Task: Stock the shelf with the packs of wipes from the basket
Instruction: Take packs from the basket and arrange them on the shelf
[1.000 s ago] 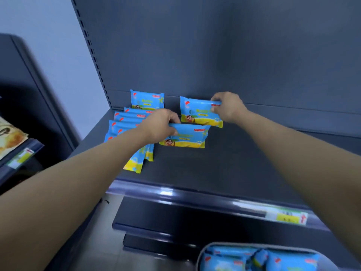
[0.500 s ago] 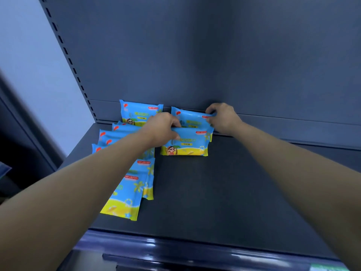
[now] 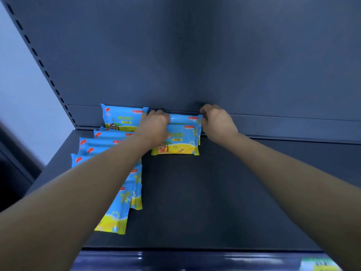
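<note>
Two blue-and-yellow packs of wipes stand one behind the other at the back of the dark shelf. My left hand grips the left edge of the front pack. My right hand holds the right end of the rear pack, which leans against the back panel. To the left, a row of several more packs runs from the back panel toward the front edge, partly hidden under my left forearm. The basket is out of view.
The shelf's back panel rises right behind the packs. A perforated upright borders the shelf on the left. A glossy front rail carries a price label at the right. Bare shelf lies right of the packs.
Both hands pushed the two packs back against the panel, the front one now close up behind the rear one. My view rose and moved closer, so the basket dropped out of sight.
</note>
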